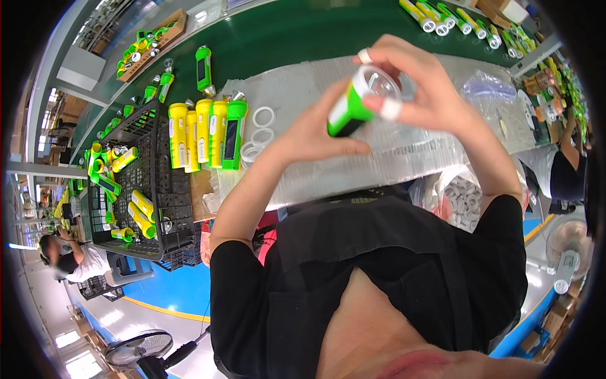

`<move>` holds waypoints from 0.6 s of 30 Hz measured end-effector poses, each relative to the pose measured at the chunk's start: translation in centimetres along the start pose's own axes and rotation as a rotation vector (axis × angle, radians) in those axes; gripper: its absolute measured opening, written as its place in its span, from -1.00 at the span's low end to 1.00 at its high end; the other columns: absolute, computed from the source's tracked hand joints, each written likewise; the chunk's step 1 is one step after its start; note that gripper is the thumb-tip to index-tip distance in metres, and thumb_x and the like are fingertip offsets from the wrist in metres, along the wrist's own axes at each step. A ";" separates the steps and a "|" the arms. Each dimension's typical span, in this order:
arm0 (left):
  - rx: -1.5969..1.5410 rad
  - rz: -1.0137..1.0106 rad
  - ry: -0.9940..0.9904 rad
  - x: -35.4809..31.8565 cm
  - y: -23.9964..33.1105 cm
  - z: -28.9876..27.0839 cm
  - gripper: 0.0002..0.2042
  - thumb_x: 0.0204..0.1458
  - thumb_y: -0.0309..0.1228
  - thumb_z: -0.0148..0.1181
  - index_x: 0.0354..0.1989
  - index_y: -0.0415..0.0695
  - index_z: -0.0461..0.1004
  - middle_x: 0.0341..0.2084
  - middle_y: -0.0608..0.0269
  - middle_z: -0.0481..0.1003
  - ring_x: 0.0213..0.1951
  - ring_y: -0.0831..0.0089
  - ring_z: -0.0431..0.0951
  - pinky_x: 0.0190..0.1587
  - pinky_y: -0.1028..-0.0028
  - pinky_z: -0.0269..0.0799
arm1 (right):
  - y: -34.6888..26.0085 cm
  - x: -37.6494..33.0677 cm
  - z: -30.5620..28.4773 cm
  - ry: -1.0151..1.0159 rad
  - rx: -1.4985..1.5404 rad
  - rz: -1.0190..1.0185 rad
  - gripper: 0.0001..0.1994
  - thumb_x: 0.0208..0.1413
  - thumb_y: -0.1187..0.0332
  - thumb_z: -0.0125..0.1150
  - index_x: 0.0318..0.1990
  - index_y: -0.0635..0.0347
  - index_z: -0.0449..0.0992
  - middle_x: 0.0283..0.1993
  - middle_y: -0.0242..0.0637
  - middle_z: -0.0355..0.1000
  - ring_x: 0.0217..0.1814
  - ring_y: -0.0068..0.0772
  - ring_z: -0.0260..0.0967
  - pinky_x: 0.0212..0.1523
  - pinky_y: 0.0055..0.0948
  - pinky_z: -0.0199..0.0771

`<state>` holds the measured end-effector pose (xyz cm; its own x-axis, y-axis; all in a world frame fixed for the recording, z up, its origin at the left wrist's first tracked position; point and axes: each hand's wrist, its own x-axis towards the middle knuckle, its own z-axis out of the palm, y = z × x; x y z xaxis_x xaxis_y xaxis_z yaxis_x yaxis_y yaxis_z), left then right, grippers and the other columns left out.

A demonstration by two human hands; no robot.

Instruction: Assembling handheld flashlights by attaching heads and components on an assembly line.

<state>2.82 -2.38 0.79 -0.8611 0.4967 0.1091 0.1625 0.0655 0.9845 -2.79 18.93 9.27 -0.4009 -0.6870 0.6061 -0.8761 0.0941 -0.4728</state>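
A green flashlight [343, 115] with a white collar is in my left hand [312, 131], its fingers wrapped round the body over the work mat. My right hand [424, 85], with white covers on the thumb and a fingertip, grips the round clear lens [381, 81] at the flashlight's head. Whether the lens is seated in the white collar, I cannot tell. To the left of my left hand, several white rings [249, 154] lie on the mat. Beyond them a row of yellow and green flashlights [202, 132] lies side by side, with their reflectors showing at the far ends.
A black crate [175, 205] with yellow and green flashlights stands at the left. More flashlights [428, 25] lie at the far right of the green bench [284, 28]. A bag of white rings [464, 201] is by my right elbow. Two other people sit farther off.
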 end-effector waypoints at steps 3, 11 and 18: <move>-0.003 -0.106 -0.137 -0.7 1.7 -0.1 -0.18 -0.14 -0.29 0.46 0.33 -0.08 0.14 -0.02 0.05 0.49 -0.04 0.19 0.55 0.01 0.27 0.44 | 0.3 0.6 0.0 0.016 -0.201 -0.186 -0.66 0.06 0.11 0.22 -0.14 0.17 0.48 -0.35 -0.24 0.43 -0.43 -0.21 0.50 -0.44 -0.37 0.45; 0.920 0.033 0.471 10.3 -5.6 -8.8 -0.45 -0.09 -0.16 0.38 0.03 -0.14 0.32 -0.30 -0.02 0.57 -0.25 0.05 0.59 -0.24 0.23 0.52 | 15.9 4.2 7.2 0.332 -0.306 0.458 -0.54 0.15 -0.16 0.05 -0.16 0.06 0.49 -0.42 -0.24 0.55 -0.33 -0.10 0.53 -0.34 -0.24 0.48; 1.305 0.023 0.785 6.6 -8.8 -24.1 -0.24 -0.13 0.06 0.38 0.20 -0.11 0.31 0.06 -0.10 0.42 0.03 -0.02 0.47 0.06 0.18 0.42 | 23.6 7.7 6.3 0.539 -0.763 0.164 -0.50 -0.14 -0.16 0.39 -0.33 0.08 0.47 -0.52 -0.43 0.49 -0.50 -0.32 0.52 -0.50 -0.40 0.51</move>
<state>-15.90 -20.48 -3.82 -0.8145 -0.0351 0.5791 0.1158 0.9682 0.2216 -24.83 11.32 -1.31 -0.4372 -0.2160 0.8731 -0.6597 0.7368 -0.1481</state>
